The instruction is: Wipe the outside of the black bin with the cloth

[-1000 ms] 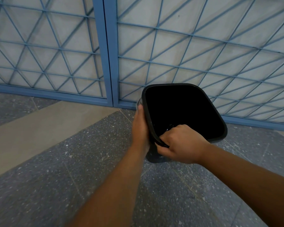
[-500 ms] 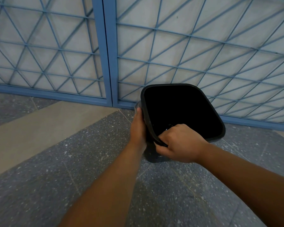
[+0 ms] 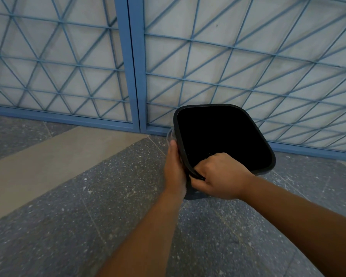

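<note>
Two blue metal lattice gates (image 3: pixel 72 62) with pale panels fill the background, above a speckled grey stone floor (image 3: pixel 72 226) crossed by a beige band. The black plastic bin (image 3: pixel 256 136), squarish with rounded corners and a thick rolled rim, is tilted with its dark mouth facing the camera, held near the gates. The right hand (image 3: pixel 220 176) is closed around the bin's near rim, fingers hooked inside. The left hand (image 3: pixel 175 168) presses flat against the bin's left outer wall; a bit of pale cloth (image 3: pixel 170 135) shows beyond its fingertips.
</note>
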The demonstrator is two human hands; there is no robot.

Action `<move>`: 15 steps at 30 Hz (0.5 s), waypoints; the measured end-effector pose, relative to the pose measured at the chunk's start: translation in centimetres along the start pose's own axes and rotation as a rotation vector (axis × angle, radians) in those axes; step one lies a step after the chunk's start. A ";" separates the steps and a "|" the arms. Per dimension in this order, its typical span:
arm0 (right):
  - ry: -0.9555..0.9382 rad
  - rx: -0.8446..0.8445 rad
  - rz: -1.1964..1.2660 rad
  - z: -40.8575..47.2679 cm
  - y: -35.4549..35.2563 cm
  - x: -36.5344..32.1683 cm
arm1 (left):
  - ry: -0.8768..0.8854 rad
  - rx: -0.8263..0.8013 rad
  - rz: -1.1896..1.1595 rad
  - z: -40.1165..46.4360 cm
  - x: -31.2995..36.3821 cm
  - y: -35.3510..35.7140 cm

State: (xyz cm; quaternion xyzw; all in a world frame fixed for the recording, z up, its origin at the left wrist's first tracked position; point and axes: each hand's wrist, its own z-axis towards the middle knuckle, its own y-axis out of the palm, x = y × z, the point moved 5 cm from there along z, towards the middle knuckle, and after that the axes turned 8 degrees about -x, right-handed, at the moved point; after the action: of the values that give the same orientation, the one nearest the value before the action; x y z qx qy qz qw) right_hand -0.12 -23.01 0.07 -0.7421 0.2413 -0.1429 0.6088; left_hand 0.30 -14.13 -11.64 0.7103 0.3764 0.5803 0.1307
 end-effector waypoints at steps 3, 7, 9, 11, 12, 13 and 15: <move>0.004 -0.002 -0.007 0.0 0.0 0.1 | -0.098 0.007 -0.072 1.0 0.1 -0.4; 0.006 0.007 -0.017 -0.1 -0.1 -0.1 | -0.031 -0.051 -0.110 1.4 1.2 0.8; 0.007 0.003 -0.015 -0.2 -0.1 -0.1 | -0.039 -0.037 -0.041 1.1 0.7 0.3; 0.013 -0.001 -0.019 -0.2 -0.1 0.0 | -0.062 -0.007 -0.004 2.0 0.4 -0.3; 0.015 0.002 -0.019 -0.2 0.0 0.0 | -0.071 -0.012 0.003 2.0 0.8 -0.1; 0.012 0.009 -0.018 -0.1 -0.1 0.0 | -0.057 -0.014 0.007 2.1 1.1 0.2; 0.003 0.015 -0.025 0.0 0.0 0.0 | -0.010 -0.020 0.017 1.7 0.9 0.5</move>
State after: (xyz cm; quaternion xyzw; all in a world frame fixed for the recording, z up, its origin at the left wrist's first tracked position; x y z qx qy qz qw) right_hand -0.10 -23.01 0.10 -0.7402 0.2321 -0.1533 0.6122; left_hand 2.08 -13.49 -11.17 0.7152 0.3636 0.5815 0.1349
